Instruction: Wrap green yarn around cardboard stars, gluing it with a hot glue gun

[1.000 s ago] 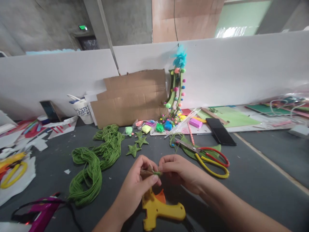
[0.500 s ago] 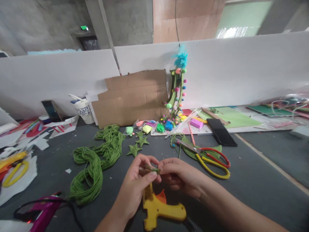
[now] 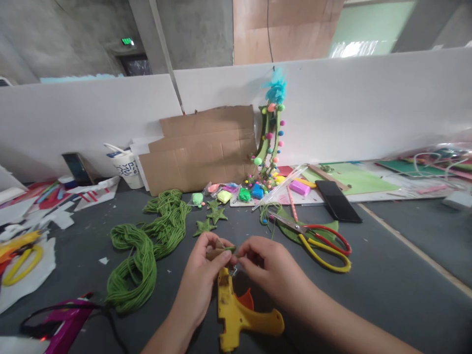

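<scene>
My left hand (image 3: pixel 202 273) is closed on a small piece of cardboard (image 3: pixel 214 252) with green yarn on its edge. Just right of it, my right hand (image 3: pixel 271 263) has its fingertips pinched together; what they hold, if anything, is too small to tell. Below the hands a yellow glue gun (image 3: pixel 236 314) with an orange trigger lies on the dark table. Green stars (image 3: pixel 216 214) lie beyond my left hand, and a skein of green yarn (image 3: pixel 136 265) is to the left.
Scissors (image 3: pixel 320 243) with red and yellow handles lie at the right on green felt, near a black phone (image 3: pixel 337 200). A magenta glue gun (image 3: pixel 70 327) with a cable is front left. Cardboard (image 3: pixel 206 157) and a pompom-decorated moon (image 3: pixel 263 140) stand at the back.
My right hand has moved slightly away from my left, leaving a small gap. My left hand has shifted a little left and up with the cardboard piece.
</scene>
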A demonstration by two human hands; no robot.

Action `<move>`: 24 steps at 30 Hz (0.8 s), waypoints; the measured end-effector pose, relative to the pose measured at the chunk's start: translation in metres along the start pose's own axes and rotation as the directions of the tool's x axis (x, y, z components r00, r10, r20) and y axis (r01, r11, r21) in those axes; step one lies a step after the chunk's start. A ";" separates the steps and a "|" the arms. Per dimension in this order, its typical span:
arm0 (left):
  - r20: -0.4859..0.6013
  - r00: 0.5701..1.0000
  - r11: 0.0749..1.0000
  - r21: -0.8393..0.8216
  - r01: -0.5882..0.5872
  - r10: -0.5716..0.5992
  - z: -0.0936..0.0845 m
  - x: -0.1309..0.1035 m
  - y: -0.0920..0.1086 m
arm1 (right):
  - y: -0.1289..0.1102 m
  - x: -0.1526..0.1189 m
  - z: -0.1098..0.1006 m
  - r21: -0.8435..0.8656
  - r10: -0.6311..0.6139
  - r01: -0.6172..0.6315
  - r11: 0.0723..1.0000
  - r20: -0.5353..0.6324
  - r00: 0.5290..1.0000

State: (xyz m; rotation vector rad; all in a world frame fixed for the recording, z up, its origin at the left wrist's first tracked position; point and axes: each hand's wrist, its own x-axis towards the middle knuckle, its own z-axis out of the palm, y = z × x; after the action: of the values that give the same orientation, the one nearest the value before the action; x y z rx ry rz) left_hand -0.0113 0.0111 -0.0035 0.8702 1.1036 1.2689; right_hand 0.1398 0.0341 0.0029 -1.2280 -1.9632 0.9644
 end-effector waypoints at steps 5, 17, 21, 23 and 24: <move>0.047 0.996 0.973 0.216 -0.085 0.076 -0.004 0.001 -0.001 | -0.006 -0.007 -0.007 -0.309 -0.197 0.215 0.927 0.088 0.976; 0.239 0.968 0.972 0.232 0.019 -0.076 0.000 -0.005 0.002 | -0.009 0.006 -0.037 -0.105 -0.057 0.080 0.991 0.205 0.977; 0.297 0.953 0.985 0.175 0.014 -0.066 -0.003 -0.006 0.003 | -0.002 0.010 -0.034 0.198 0.095 -0.151 0.968 0.267 0.959; 0.306 0.951 0.992 0.123 0.013 -0.050 -0.004 -0.007 0.003 | 0.000 0.012 -0.029 0.330 0.156 -0.254 0.909 0.295 0.943; 0.304 0.952 0.995 0.100 0.014 -0.044 -0.005 -0.007 0.002 | 0.001 0.013 -0.026 0.383 0.186 -0.302 0.873 0.311 0.932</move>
State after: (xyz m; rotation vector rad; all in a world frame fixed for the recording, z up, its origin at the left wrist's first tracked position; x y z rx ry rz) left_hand -0.0162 0.0040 -0.0013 1.0798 0.9310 1.0204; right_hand 0.1566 0.0528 0.0181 -1.1524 -1.6729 1.6671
